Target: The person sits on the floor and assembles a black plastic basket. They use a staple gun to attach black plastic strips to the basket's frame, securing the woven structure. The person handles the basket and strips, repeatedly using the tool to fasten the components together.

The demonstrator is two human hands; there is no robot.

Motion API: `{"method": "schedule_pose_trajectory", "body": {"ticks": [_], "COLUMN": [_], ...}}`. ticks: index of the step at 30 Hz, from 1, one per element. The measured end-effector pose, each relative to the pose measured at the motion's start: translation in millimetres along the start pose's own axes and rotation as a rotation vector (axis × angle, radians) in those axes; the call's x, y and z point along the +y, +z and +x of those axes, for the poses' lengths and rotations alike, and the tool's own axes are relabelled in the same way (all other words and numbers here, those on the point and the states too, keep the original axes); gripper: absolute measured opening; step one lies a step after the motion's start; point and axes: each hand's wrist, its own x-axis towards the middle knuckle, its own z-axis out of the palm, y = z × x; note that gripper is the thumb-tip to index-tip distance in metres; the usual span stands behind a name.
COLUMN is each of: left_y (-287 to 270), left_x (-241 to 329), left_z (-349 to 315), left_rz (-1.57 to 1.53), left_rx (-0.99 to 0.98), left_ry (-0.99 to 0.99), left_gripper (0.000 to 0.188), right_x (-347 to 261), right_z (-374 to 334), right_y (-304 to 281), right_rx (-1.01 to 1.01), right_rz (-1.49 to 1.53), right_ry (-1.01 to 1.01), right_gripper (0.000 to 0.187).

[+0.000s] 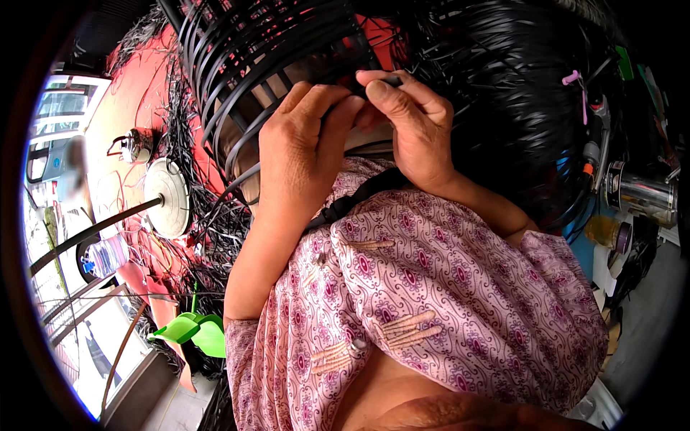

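In front of my chest is a black openwork frame of woven plastic strips (259,43), its curved bands bowing outward at the left. My right hand (417,126) is closed, pinching a short piece of black strip (392,80) between thumb and fingers near the frame's close edge. Just to its left, my left hand (298,136) is closed too, with bent fingers and the back of the hand showing. Whatever it grips is hidden behind the fingers. The two hands are close together, their fingertips almost meeting.
Loose black strips (496,65) heap up at the right. Clear and amber jars (607,233) stand near some tools at the far right. To the left are a round white disc (169,197), a shiny metal pot (136,146), a water bottle (106,256) and a bright green plastic piece (190,329).
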Motion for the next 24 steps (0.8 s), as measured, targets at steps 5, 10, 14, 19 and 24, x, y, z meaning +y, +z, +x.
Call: {"method": "schedule_pose_trajectory", "body": {"ticks": [5, 10, 14, 19, 24], "left_y": [-12.7, 0.5, 3.4, -7.8, -9.5], "left_x": [-11.2, -10.8, -7.5, -18.5, -16.2], "left_z": [6.5, 1.1, -16.1, -0.7, 20.2], "left_rz": [-0.058, -0.23, -0.267, -0.307, -0.323], "left_rx": [-0.258, -0.186, -0.109, -0.129, 0.028], "left_ry": [-0.048, -0.097, -0.277, -0.295, -0.367], "left_gripper": [0.008, 0.007, 0.004, 0.008, 0.014], "right_x": [7.2, 4.9, 17.6, -14.7, -108.2], "right_z": [-5.1, -6.2, -12.9, 15.4, 30.2], "right_y": [-9.0, -13.3, -12.6, -65.6, -278.7], "right_rx": [-0.067, -0.059, -0.099, 0.147, 0.845], "right_rz": [-0.369, -0.533, -0.434, -0.404, -1.663], "right_ry": [-0.272, -0.545, -0.444, -0.21, -0.451], "right_gripper": [0.015, 0.017, 0.021, 0.054, 0.052]}}
